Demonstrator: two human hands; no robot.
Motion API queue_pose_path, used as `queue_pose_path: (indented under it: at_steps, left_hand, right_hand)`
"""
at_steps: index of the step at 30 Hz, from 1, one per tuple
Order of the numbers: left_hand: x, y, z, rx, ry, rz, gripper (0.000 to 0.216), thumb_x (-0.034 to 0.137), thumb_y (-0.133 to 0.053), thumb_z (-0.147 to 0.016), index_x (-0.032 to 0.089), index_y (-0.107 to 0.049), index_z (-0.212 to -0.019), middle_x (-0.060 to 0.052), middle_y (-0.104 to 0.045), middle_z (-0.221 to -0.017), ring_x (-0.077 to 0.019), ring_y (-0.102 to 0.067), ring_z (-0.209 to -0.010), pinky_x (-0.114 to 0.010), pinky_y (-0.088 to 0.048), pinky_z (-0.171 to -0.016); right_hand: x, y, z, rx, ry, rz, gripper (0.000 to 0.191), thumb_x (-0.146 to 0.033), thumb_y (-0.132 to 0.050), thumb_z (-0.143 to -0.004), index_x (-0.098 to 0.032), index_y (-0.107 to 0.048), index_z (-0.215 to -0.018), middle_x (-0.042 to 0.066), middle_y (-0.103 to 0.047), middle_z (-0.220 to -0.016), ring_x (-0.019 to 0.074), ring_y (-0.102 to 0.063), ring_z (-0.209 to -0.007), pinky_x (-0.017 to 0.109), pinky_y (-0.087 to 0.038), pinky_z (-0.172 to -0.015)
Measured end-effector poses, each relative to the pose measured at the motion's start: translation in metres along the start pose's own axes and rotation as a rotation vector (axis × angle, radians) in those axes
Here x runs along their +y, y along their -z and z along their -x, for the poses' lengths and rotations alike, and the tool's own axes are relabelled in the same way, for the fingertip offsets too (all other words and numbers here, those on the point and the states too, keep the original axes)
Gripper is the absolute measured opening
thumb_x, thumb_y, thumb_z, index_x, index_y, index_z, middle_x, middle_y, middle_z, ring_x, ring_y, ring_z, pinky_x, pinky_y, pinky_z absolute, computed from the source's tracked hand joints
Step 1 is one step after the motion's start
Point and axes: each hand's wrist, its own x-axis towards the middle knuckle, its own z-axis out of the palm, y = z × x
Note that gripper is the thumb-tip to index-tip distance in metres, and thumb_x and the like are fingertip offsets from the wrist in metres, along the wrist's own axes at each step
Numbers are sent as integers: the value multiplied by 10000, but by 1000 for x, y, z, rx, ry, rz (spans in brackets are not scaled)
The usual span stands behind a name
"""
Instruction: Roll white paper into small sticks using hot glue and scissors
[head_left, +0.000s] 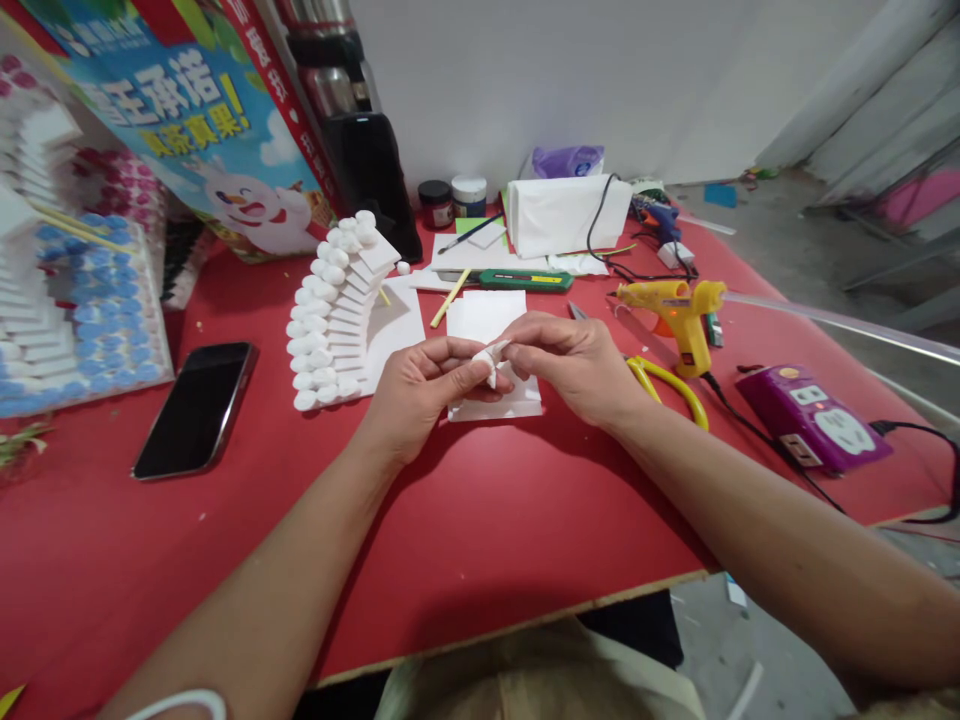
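I record the crumpled white piece [490,362] between my left hand [424,390] and right hand [576,365], fingertips of both pinching it, inward of the red table's [480,530] near edge.

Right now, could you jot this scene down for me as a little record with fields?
Left grip: holding a crumpled white piece
Right grip: fingertips pinching the same piece
Beneath both: white sheets on the red table
To the left: phone, lying flat; curved white model
To the right: yellow glue gun; yellow-handled tool; purple socket block
Beyond: green cutter
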Motion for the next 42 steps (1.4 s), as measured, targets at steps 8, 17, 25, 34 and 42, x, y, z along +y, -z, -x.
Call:
queue_pose_path:
  at_steps: [8, 17, 25, 34, 42]
  left_hand:
    - [-3, 1, -2, 8, -20, -5, 258, 327, -798, -853, 132, -732, -1008, -100, -800, -881, -221, -769, -833, -357, -608, -847]
    - [-2, -1, -3, 63, -16, -26, 328, 386, -839, -797, 134, -721, -970, -93, -799, -849, -219, -770, -787, -359, -616, -826]
    - [0, -3, -3, 107, -17, -13, 307, 343, -870, -752, 137, -713, -917, -84, -802, -815, -228, -778, -760, -363, -636, -787]
    - [-1, -5, -3, 136, -11, -16, 338, 351, -889, -714, 151, -680, -888, -72, -799, -789, -245, -784, -749, -384, -645, -769]
    - [-2, -3, -3, 121, -19, -22, 315, 351, -881, -728, 148, -692, -876, -64, -792, -771, -225, -774, -723, -378, -648, -774]
  right_hand:
    - [-5, 0, 1, -34, 94, 57, 148, -164, -691, -883, -203, -817, -951, 35, -733, -900, 131, -646, -774, 284, -524, -723]
    - [-6, -1, 2, -38, 153, 121, 193, -149, -653, -895, -212, -815, -981, 45, -741, -920, 159, -670, -849, 303, -540, -764]
    - [-11, -5, 5, -23, 191, 184, 246, -118, -627, -898, -229, -821, -1001, 41, -742, -915, 166, -666, -855, 311, -527, -750]
    - [-11, -7, 7, -2, 250, 272, 287, -105, -607, -900, -244, -822, -1028, 47, -734, -939, 171, -682, -880, 323, -549, -779]
    - [-11, -10, 9, 27, 338, 367, 274, -107, -618, -899, -237, -821, -1030, 48, -729, -937, 161, -683, -859, 312, -551, -780]
